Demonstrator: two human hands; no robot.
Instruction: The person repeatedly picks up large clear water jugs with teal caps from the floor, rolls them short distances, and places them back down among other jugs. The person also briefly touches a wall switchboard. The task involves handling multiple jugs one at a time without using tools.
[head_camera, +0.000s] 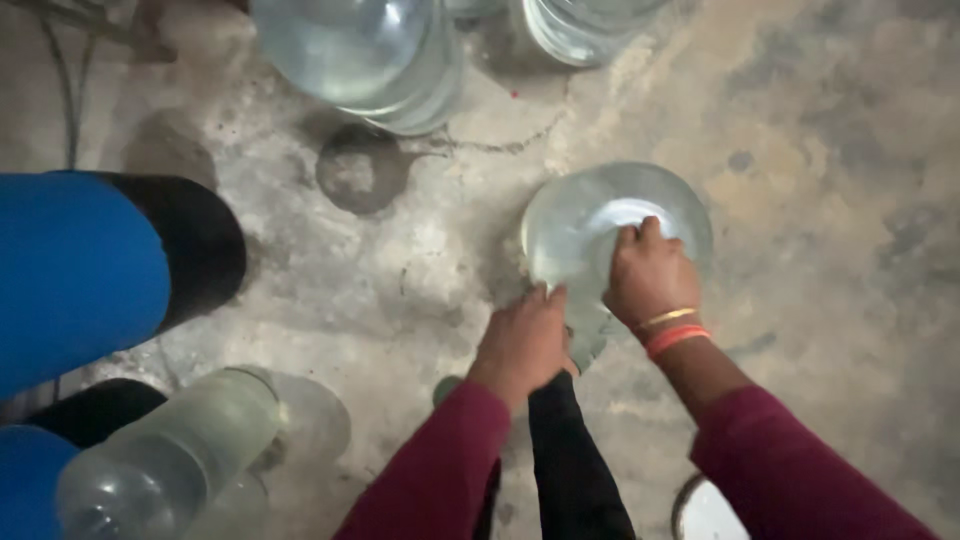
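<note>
Concrete floor (800, 150); both hands grip jug (600, 215): right hand (650, 275) fingers curled over base, left hand (522, 340) fingers steadying side; bottles (350, 50) behind jug.

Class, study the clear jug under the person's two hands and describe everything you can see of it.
The clear jug is a large, round, see-through container, apparently plastic, seen from above, its pale base facing the camera. It stands on the stained concrete floor, apart from the other clear jugs farther off. The right hand rests on top, fingers curled; the left hand touches its near edge.
</note>
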